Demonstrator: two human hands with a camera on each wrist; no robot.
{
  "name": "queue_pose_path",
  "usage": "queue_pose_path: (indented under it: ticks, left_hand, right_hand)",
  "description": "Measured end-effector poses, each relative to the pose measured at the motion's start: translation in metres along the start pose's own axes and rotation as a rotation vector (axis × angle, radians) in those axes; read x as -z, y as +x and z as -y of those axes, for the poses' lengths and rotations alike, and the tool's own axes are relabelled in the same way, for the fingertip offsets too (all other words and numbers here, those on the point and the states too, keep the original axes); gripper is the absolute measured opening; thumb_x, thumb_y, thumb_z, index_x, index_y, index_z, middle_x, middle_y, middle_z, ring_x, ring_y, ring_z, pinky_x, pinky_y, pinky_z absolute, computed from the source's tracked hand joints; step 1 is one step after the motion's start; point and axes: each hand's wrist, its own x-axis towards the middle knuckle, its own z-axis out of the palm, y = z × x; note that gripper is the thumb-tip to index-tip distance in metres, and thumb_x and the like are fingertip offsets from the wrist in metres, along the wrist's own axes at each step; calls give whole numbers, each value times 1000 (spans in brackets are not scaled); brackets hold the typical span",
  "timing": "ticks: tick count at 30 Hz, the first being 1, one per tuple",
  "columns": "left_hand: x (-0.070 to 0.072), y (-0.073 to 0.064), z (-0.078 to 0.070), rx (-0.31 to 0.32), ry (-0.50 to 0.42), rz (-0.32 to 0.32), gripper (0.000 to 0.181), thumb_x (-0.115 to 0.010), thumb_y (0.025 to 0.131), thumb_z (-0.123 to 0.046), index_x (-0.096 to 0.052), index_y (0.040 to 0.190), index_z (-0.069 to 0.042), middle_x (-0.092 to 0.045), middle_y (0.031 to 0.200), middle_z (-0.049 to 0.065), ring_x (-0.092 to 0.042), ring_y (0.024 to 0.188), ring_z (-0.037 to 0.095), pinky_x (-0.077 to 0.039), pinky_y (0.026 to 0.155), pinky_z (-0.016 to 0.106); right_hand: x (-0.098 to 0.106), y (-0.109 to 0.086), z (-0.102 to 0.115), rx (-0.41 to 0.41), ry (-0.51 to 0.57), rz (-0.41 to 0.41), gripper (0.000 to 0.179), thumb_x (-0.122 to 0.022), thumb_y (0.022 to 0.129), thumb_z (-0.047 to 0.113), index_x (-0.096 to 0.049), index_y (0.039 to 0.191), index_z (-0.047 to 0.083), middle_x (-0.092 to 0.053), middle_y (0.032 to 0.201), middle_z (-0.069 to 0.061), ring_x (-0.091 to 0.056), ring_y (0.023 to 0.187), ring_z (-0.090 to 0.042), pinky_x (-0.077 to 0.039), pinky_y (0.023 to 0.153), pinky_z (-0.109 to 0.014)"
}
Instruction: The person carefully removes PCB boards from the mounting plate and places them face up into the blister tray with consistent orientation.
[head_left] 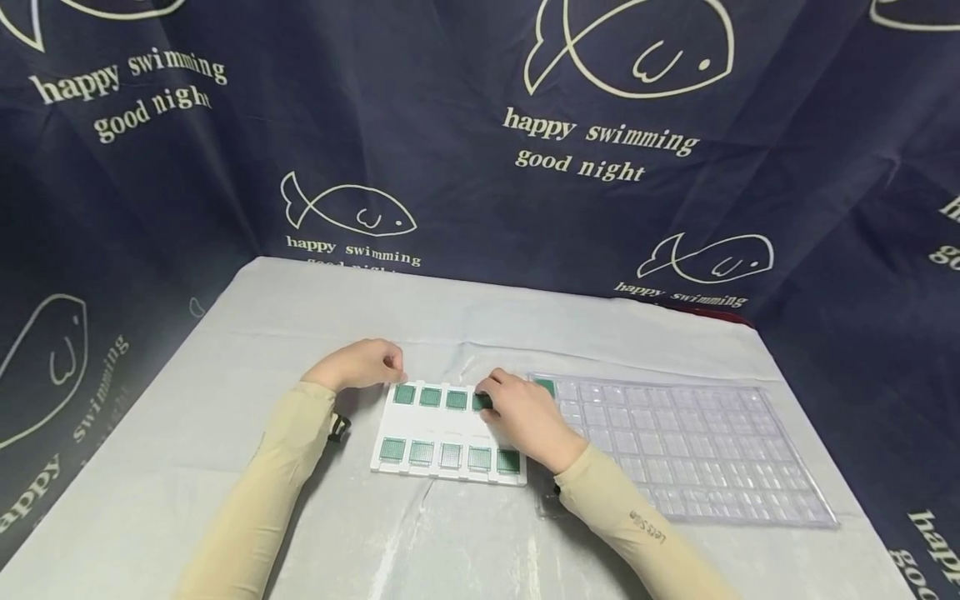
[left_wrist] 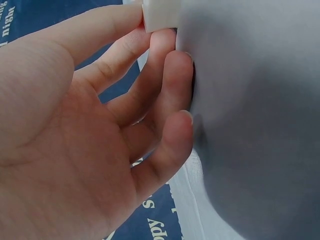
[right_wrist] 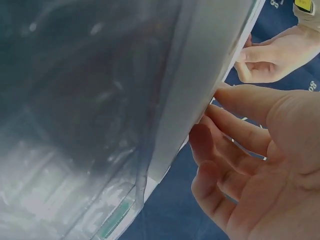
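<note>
A white tray [head_left: 442, 422] lies on the table, with small green circuit boards in a far row and a near row. At its far left corner, my left hand [head_left: 363, 364] pinches the edge between thumb and index finger; the left wrist view shows that white corner [left_wrist: 161, 15] at the fingertips. My right hand [head_left: 532, 423] reaches over the tray's right end. Its thumb and fingers pinch a green circuit board [head_left: 481, 402] in the far row, partly covered by them. Whatever lies farther right in that row is hidden by the hand.
To the right lies a clear plastic tray [head_left: 693, 444] with many compartments, close against the white tray. One green board [head_left: 545, 387] sits in its far left compartment. A pale cloth covers the table [head_left: 247, 367]; a dark printed curtain [head_left: 465, 150] hangs behind.
</note>
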Motion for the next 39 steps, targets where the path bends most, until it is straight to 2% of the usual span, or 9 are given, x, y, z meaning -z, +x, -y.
queue_pose_path:
  ticks: [5, 12, 18, 25, 31, 39]
  left_hand:
    - [-2, 0, 2, 7, -4, 9, 16, -69, 94, -22, -61, 82, -14, -60, 84, 0, -49, 77, 17, -39, 68, 30]
    - [2, -1, 2, -12, 10, 3, 14, -68, 93, -22, -63, 84, -13, -63, 88, 3, -51, 81, 18, -38, 71, 31]
    - [3, -1, 3, -10, 12, 5, 14, -68, 93, -21, -63, 83, -13, -62, 86, 2, -50, 80, 18, -38, 70, 31]
    - [1, 0, 3, -5, 11, 8, 16, -68, 94, -20, -61, 81, -14, -56, 79, 0, -47, 77, 18, -36, 68, 31]
    - [1, -1, 3, -14, 13, 2, 16, -68, 93, -19, -60, 81, -13, -56, 80, 1, -47, 78, 18, -35, 69, 31]
    - [0, 0, 4, -15, 6, 8, 16, -68, 93, -21, -60, 81, -14, -59, 83, 1, -49, 79, 18, -37, 70, 31]
  right_hand:
    - [4, -2, 0, -20, 21, 6, 31, -81, 86, 19, -72, 114, 10, -70, 106, -3, -70, 87, -21, -57, 70, -37]
    - [20, -9, -11, -46, 38, -2, 30, -81, 86, 17, -72, 113, 11, -70, 107, -1, -69, 89, -18, -58, 73, -36]
    - [31, -22, -25, -61, 37, 6, 31, -82, 85, 16, -71, 113, 10, -70, 109, -2, -68, 84, -15, -57, 68, -33]
    - [29, -41, -48, -100, 42, 35, 32, -82, 84, 16, -72, 114, 11, -69, 108, -3, -63, 79, -12, -55, 65, -32]
    - [24, -50, -61, -120, 56, 28, 33, -82, 84, 16, -72, 115, 11, -70, 108, -4, -69, 88, -19, -59, 74, -40]
    - [19, -51, -73, -142, 85, 38, 32, -81, 86, 16, -72, 117, 13, -71, 114, -5, -71, 100, -26, -58, 85, -48]
